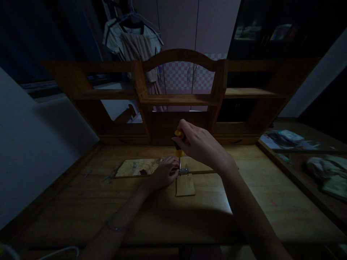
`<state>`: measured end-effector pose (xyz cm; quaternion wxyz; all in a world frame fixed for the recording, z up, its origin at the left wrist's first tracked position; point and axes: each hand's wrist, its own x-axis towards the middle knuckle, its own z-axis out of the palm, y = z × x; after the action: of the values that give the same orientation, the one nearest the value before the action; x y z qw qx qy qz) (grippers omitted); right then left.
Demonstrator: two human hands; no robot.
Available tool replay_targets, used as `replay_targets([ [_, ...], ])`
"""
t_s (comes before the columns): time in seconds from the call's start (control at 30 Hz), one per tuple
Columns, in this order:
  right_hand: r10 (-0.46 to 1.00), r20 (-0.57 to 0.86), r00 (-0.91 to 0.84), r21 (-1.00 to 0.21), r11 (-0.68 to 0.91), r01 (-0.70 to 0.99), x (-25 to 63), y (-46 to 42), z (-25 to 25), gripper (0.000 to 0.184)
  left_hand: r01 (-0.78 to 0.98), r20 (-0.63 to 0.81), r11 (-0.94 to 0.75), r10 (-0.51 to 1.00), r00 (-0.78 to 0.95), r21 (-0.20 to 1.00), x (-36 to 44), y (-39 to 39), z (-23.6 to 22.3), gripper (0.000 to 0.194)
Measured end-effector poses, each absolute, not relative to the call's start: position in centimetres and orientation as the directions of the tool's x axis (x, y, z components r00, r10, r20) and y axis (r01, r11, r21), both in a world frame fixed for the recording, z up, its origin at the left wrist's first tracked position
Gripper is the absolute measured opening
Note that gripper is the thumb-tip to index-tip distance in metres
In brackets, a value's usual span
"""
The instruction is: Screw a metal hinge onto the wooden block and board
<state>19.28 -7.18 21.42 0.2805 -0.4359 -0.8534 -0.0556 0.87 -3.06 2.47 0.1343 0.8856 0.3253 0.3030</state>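
Note:
My right hand (199,144) is wrapped round the yellow and black handle of a screwdriver (179,153), which stands upright with its shaft pointing down. The shaft ends at a small metal hinge (184,171). This hinge lies where a long wooden board (138,168) meets a small square piece of wood (185,186). Beside the shaft, my left hand (166,171) rests on the long board with its fingers curled in by the screwdriver's tip. What those fingers pinch, if anything, is too small and dark to make out.
Everything lies on a wooden desk (108,206) with a shelf unit (179,99) along its back. Small metal pieces (107,178) lie left of the board. Clothes (135,39) hang behind. At right, plastic bags (290,136) sit on a lower surface.

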Motion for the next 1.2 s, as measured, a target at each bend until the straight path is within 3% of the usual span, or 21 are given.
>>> replay_targets([
  [0.63,0.698,0.526,-0.486,-0.142,0.635,0.759,19.38,-6.99,21.36,0.013,0.486,0.456,-0.751,0.659,0.598,0.448,0.91,-3.04,2.56,0.018],
  [1.2,0.699,0.542,-0.467,-0.089,0.600,0.795,19.15,-6.65,21.17,0.032,0.495,0.451,-0.753,0.656,0.605,0.433,1.13,-3.41,3.00,0.017],
])
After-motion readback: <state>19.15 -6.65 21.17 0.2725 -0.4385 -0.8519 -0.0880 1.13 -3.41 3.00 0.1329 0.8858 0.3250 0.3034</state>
